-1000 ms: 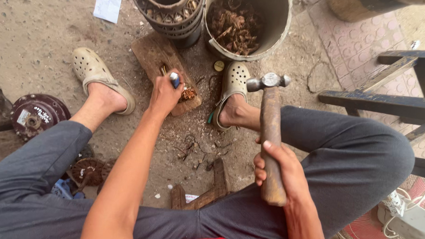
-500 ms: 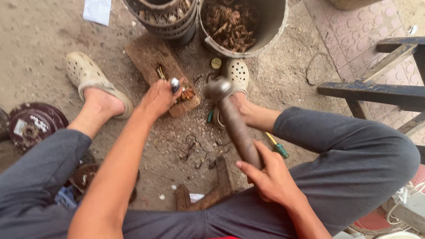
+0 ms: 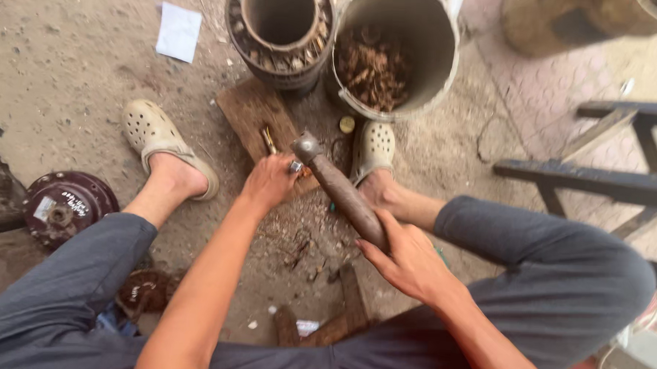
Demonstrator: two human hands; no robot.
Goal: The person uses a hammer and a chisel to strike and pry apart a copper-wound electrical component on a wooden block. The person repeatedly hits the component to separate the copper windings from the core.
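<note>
My right hand (image 3: 407,261) grips the wooden handle of a hammer (image 3: 337,188), whose metal head is down next to my left hand. My left hand (image 3: 269,181) is closed around a small metal tool (image 3: 296,166), holding it against the wooden block (image 3: 248,110) on the ground. A thin brass-coloured piece (image 3: 269,139) lies on the block just beyond my fingers. I sit low with both knees spread, feet in pale perforated clogs on either side of the block.
A bucket (image 3: 428,35) of rusty scrap and a round metal core (image 3: 278,30) stand beyond the block. A dark red hub (image 3: 68,206) lies at left, a white paper (image 3: 178,31) at top left, a dark metal frame (image 3: 598,179) at right. Scrap bits litter the dirt.
The hammer was raised upright a second ago and has swung down to the tool in my left hand. My left hand has stayed on the block.
</note>
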